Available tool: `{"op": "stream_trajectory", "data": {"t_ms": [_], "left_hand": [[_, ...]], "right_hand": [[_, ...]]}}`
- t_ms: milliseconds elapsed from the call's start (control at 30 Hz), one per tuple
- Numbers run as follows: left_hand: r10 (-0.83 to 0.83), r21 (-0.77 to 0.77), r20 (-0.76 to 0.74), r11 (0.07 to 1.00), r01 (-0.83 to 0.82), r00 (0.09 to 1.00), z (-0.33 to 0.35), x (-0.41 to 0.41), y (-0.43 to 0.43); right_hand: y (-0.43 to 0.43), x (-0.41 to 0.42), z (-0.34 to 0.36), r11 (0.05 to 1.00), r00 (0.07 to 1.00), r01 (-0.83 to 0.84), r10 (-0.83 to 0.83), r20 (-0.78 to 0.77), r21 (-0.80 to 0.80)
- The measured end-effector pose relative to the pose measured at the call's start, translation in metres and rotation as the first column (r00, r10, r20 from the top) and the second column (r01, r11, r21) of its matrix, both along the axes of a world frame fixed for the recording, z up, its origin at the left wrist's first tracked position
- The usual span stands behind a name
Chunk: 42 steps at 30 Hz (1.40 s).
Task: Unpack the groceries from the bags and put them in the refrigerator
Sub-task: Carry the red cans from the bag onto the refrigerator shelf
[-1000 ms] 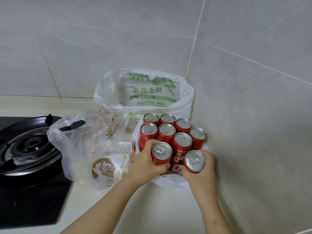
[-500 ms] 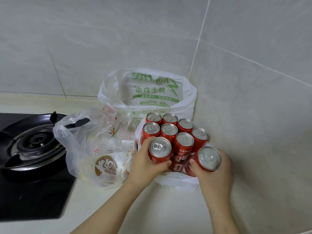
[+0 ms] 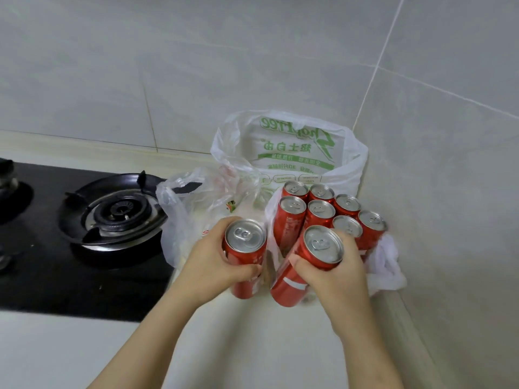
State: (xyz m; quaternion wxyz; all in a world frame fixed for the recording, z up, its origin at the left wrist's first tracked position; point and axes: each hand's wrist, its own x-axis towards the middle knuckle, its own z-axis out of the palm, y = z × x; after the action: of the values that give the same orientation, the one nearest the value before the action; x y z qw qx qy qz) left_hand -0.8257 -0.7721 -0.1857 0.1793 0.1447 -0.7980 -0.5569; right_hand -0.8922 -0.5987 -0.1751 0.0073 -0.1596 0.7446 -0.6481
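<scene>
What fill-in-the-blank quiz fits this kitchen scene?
1. The left hand grips a ____ can.
2. The right hand grips another can; ____ unheld cans stand in the white bag.
3. That bag's print is ____.
4. The gas burner lies ____ of that bag.
Missing: red; seven; green; left

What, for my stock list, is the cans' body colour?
The cans are red; head view.
</scene>
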Motion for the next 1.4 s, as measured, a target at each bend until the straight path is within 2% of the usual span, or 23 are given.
{"op": "stream_trajectory", "data": {"t_ms": [133, 333, 500, 667, 800, 1000, 1200, 1400], "left_hand": [[0.023, 0.04, 0.121, 0.999, -0.028, 0.992, -0.016, 0.04, -0.016], [0.058, 0.048, 0.213, 0.996, -0.07, 0.975, -0.031, 0.085, -0.034], [0.067, 0.045, 0.212, 0.996, -0.078, 0.975, -0.038, 0.108, -0.041], [0.072, 0.052, 0.183, 0.995, -0.083, 0.98, -0.041, 0.122, -0.037], [0.063, 0.079, 0.159, 0.994, -0.077, 0.985, -0.046, 0.126, -0.035], [0.051, 0.116, 0.118, 0.991, -0.065, 0.992, -0.053, 0.128, -0.03], [0.22, 0.064, 0.075, 0.972, -0.225, 0.973, -0.054, 0.138, -0.027], [0.456, -0.065, 0.073, 0.889, -0.452, 0.887, -0.035, 0.16, -0.047]], "right_hand": [[-0.027, 0.024, -0.02, 0.991, 0.985, -0.132, 0.128, 0.117, 0.027], [-0.057, 0.061, -0.039, 0.973, 0.969, -0.185, 0.158, 0.188, 0.137], [-0.067, 0.086, -0.047, 0.963, 0.965, -0.195, 0.155, 0.209, 0.188], [-0.069, 0.098, -0.048, 0.971, 0.962, -0.2, 0.17, 0.214, 0.128], [-0.067, 0.103, -0.049, 0.959, 0.939, -0.267, 0.237, 0.248, 0.093], [-0.061, 0.103, -0.061, 0.948, 0.917, -0.303, 0.262, 0.3, 0.1], [-0.07, 0.101, -0.066, 0.933, 0.924, -0.318, 0.265, 0.276, 0.17], [-0.105, 0.099, -0.054, 0.852, 0.854, -0.496, 0.445, 0.269, 0.166]]}}
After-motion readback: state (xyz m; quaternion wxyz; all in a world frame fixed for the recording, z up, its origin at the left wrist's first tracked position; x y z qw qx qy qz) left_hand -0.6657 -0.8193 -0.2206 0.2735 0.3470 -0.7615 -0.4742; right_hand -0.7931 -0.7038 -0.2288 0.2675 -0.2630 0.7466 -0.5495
